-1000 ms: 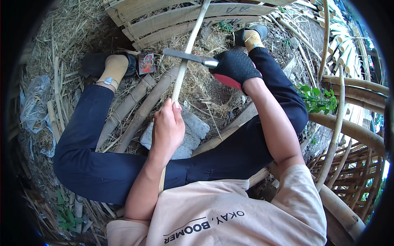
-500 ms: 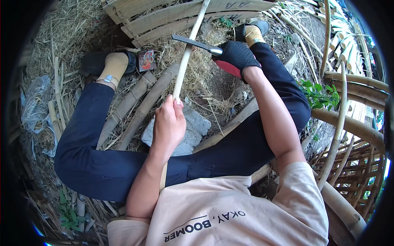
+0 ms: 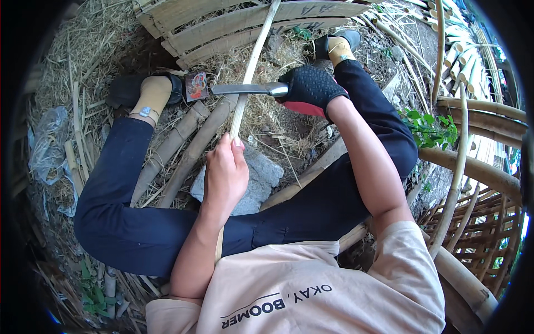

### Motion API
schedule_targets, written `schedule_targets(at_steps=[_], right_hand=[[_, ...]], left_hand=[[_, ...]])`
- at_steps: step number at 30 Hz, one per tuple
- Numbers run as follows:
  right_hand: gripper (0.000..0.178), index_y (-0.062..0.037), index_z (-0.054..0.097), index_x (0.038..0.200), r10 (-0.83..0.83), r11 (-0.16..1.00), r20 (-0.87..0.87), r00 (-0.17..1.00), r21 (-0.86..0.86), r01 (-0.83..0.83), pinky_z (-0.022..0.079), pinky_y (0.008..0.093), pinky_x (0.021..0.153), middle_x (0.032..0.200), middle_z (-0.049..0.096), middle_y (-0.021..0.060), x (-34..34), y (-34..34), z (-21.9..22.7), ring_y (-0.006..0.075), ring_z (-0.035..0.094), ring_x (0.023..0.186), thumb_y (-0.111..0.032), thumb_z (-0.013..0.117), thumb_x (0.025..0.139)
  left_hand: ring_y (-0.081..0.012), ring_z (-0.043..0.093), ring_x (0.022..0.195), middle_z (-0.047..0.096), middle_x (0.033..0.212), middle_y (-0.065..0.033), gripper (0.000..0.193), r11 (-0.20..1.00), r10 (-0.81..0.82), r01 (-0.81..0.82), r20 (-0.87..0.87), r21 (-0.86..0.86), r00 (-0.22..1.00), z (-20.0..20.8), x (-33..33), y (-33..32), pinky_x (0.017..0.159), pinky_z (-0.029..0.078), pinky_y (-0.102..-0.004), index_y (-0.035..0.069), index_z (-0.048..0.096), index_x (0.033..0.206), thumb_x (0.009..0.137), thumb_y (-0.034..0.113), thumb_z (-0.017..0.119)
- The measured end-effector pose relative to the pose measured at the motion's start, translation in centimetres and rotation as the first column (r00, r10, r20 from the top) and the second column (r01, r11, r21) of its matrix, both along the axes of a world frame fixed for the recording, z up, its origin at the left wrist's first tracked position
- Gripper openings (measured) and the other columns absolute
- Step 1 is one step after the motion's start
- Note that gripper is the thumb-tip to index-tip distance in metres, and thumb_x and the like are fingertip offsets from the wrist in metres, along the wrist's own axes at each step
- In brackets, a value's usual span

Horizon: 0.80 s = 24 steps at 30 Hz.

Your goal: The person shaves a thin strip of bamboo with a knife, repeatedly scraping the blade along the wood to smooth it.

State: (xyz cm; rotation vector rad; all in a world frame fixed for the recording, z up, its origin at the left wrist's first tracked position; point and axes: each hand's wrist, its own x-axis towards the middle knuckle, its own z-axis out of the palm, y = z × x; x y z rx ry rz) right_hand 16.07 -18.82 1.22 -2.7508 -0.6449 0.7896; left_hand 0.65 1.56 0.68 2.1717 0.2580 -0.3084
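Note:
A long, pale bamboo strip [image 3: 256,51] runs from the slatted wood at the top down past my lap. My bare left hand [image 3: 226,177] is closed around its lower part, with the thumb along the strip. My right hand [image 3: 311,92], in a black and red glove, grips the handle of a knife [image 3: 240,89]. The flat metal blade lies across the strip, a little beyond my left hand. A grey stone block [image 3: 258,175] sits on the ground beneath my left hand, between my legs.
Slatted wooden boards [image 3: 222,34] stand at the far side. Cut bamboo poles [image 3: 192,150] lie by my left leg, with straw around. A plastic bag [image 3: 49,145] lies at the left. At the right are a bamboo frame [image 3: 473,167], a woven bamboo basket [image 3: 473,239] and a green plant [image 3: 428,131].
The knife has slid along the strip toward my left hand, and its blade has turned nearly level. My right hand has shifted left and nearer. My left hand keeps its hold.

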Motion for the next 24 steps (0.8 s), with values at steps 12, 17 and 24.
schedule_targets(at_steps=[12, 17, 24], right_hand=[[0.04, -0.0105, 0.075, 0.106, -0.148, 0.989, -0.001, 0.989, 0.011, 0.148, 0.054, 0.0428, 0.089, 0.103, 0.072, 0.0197, 0.9, -1.7, -1.7, 0.0368, 0.07, 0.096, -0.039, 0.07, 0.078], [0.038, -0.009, 0.075, 0.103, -0.223, 0.974, 0.029, 0.974, -0.029, 0.223, 0.055, 0.0421, 0.087, 0.098, 0.072, 0.0201, 0.8, -1.3, -0.6, 0.0364, 0.07, 0.094, -0.037, 0.067, 0.08], [0.033, -0.0132, 0.076, 0.103, -0.285, 0.958, 0.065, 0.956, 0.008, 0.285, 0.054, 0.0436, 0.088, 0.098, 0.073, 0.0181, 1.4, -2.5, -1.9, 0.0361, 0.07, 0.094, -0.035, 0.066, 0.081]], left_hand=[[-0.0435, 0.066, 0.078, 0.067, 0.08, -0.0244, 0.022, 0.999, -0.015, 0.016, 0.021, -0.041, 1.0, -0.1, 0.1, -0.5, 0.07, 0.05, -0.0502, -0.004, 0.058, 0.094, 0.102, 0.013, 0.045], [-0.0435, 0.066, 0.079, 0.067, 0.081, -0.0249, 0.02, 1.0, -0.011, 0.01, -0.029, -0.025, 1.0, 0.1, 0.1, -0.2, 0.071, 0.05, -0.05, -0.003, 0.058, 0.094, 0.102, 0.011, 0.045], [-0.0329, 0.061, 0.064, 0.06, 0.072, -0.0189, 0.025, 0.999, -0.007, 0.009, 0.044, -0.05, 0.999, -1.0, 0.0, -0.7, 0.064, 0.046, -0.0426, 0.0, 0.057, 0.094, 0.104, 0.017, 0.043]])
